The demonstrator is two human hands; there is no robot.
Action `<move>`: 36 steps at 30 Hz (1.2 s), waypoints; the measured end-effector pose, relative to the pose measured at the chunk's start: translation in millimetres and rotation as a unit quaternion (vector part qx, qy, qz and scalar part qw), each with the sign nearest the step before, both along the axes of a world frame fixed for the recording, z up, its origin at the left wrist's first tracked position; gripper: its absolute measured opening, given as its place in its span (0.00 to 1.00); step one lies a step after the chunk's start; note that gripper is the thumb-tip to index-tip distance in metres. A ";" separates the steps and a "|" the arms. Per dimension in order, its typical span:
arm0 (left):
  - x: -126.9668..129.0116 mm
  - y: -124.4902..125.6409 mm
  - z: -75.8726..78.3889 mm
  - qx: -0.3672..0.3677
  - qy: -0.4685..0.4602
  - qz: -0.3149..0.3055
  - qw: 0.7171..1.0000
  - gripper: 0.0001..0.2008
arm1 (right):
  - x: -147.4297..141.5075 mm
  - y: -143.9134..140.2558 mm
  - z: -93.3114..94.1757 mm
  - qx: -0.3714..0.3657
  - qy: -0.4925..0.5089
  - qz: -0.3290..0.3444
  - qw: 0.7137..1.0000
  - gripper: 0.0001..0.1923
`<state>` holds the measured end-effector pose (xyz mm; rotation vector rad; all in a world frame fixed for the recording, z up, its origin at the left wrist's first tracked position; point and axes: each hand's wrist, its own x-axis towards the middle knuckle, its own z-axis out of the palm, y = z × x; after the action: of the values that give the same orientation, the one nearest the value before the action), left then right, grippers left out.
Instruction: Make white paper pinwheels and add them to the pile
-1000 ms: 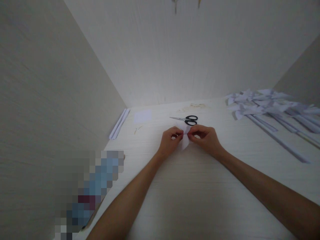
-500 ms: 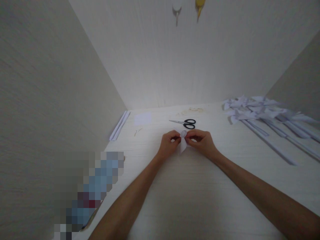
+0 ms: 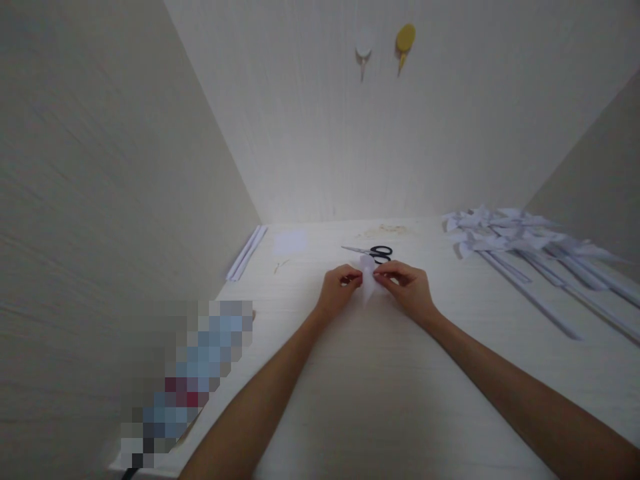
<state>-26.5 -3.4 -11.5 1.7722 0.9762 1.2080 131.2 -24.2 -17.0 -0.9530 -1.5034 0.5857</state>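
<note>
Between my two hands, just above the white table, is a small white paper pinwheel [image 3: 369, 283] with folded blades, blurred in its detail. My left hand [image 3: 340, 288] pinches its left edge with thumb and fingertips. On the opposite side, my right hand [image 3: 407, 285] is closed in a pinch on the right edge. Right behind the paper lies a pair of scissors [image 3: 381, 251] with black handles, blades pointing left, one handle loop partly covered by the pinwheel and fingers.
At the right lie several white paper pinwheels [image 3: 523, 233] with rolled paper sticks. Rolled paper sticks [image 3: 247, 253] rest along the left wall, beside a square paper sheet [image 3: 291, 242]. Nearer is a pixelated object [image 3: 200, 367]. Yellow [image 3: 405, 39] and white [image 3: 363, 52] hooks hang on the back wall.
The view has tilted up slightly, so the hooks show lower. Between my fingers the pinwheel has turned or opened, its rounded top fold now looking flatter and taller. Both hands keep their pinch.
</note>
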 end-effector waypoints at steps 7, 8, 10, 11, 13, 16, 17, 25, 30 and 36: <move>0.1 1.6 -2.2 -0.031 -0.012 -0.025 0.999 0.05 | 0.9 1.0 -0.5 0.001 0.017 -0.002 1.000 0.02; 0.1 1.4 -2.3 -0.033 -0.009 -0.030 0.999 0.05 | 1.2 1.2 -0.6 -0.002 0.018 -0.001 1.000 0.02; 0.3 0.9 -2.0 -0.033 -0.001 -0.039 0.999 0.06 | 1.5 1.5 -0.7 -0.009 0.018 0.006 1.000 0.01; 0.4 0.6 -1.5 -0.033 0.002 -0.043 0.999 0.06 | 1.5 1.5 -0.7 -0.011 0.018 0.009 1.000 0.01; 0.5 -0.2 -0.3 -0.030 0.008 -0.051 0.998 0.06 | 1.5 1.3 -0.6 -0.015 0.018 0.013 1.000 0.01; 0.7 -1.3 1.5 -0.025 0.020 -0.056 0.998 0.05 | 1.2 0.9 -0.7 -0.014 0.011 0.016 1.000 0.01; 0.7 -1.5 1.7 -0.025 0.024 -0.057 0.998 0.05 | 1.1 0.7 -0.9 -0.012 0.007 0.016 1.000 0.01; 1.1 -1.2 -0.1 -0.021 0.026 -0.062 0.997 0.05 | 2.3 1.1 -4.8 -0.006 -0.018 0.011 1.000 0.02; 1.2 -2.7 1.3 -0.011 0.051 -0.049 0.997 0.06 | 3.3 2.4 -8.1 -0.002 -0.024 0.008 1.000 0.01; 1.5 -4.3 3.2 0.047 0.057 -0.024 0.997 0.07 | 1.5 0.1 -5.8 0.006 -0.049 0.000 0.999 0.01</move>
<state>-25.1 -7.7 -8.3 1.9456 0.9481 1.1500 132.7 -24.1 -22.8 -0.9836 -1.5928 0.5357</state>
